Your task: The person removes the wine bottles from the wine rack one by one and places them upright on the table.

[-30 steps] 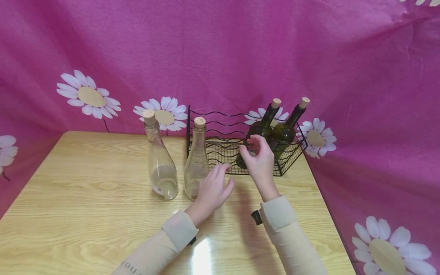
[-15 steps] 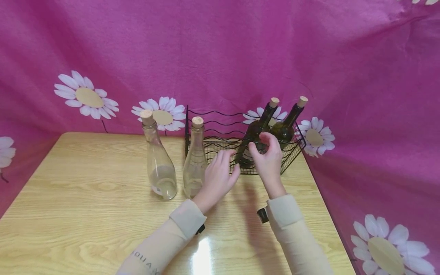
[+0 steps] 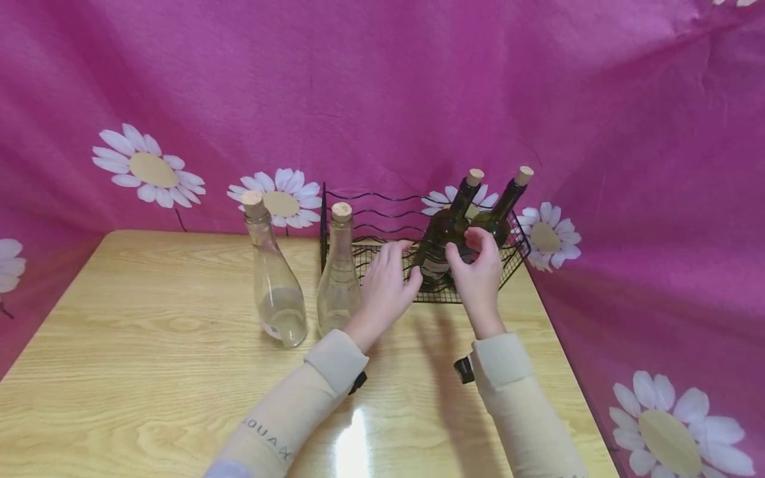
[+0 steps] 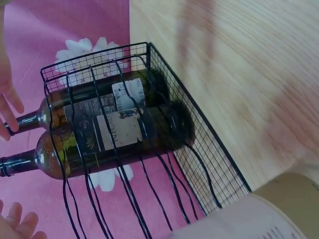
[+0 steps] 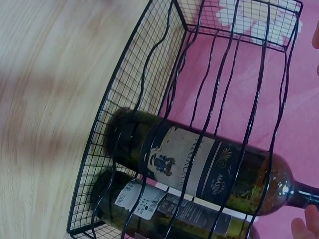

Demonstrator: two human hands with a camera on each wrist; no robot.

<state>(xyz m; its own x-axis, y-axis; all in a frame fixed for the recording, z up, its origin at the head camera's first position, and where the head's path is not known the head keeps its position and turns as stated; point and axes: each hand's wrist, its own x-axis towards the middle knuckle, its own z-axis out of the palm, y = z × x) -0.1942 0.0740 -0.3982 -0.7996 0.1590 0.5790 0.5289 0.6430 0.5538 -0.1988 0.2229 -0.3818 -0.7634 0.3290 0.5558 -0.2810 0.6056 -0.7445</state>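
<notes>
Two dark green corked wine bottles lean side by side in the right part of a black wire rack [image 3: 324, 219]. The nearer bottle [image 3: 448, 226] shows its label through the wires in both wrist views; the other bottle [image 3: 495, 222] is partly covered by my right hand [image 3: 478, 275]. That hand hovers in front of the rack, thumb and fingers bent apart with nothing between them. To its left, my left hand [image 3: 385, 289] is held over the rack's front, fingers loosely bent and holding nothing. It partly hides the right-hand clear bottle [image 3: 339, 279].
A second clear corked bottle [image 3: 281, 292] stands upright at the left of the first, on the wooden table [image 3: 149, 345]. Behind the table hangs a pink cloth [image 3: 370, 99] with daisies; it also runs along the right edge.
Both hands have shifted to the right, the left one also slightly farther forward along the rack. The bottles and rack stay where they were.
</notes>
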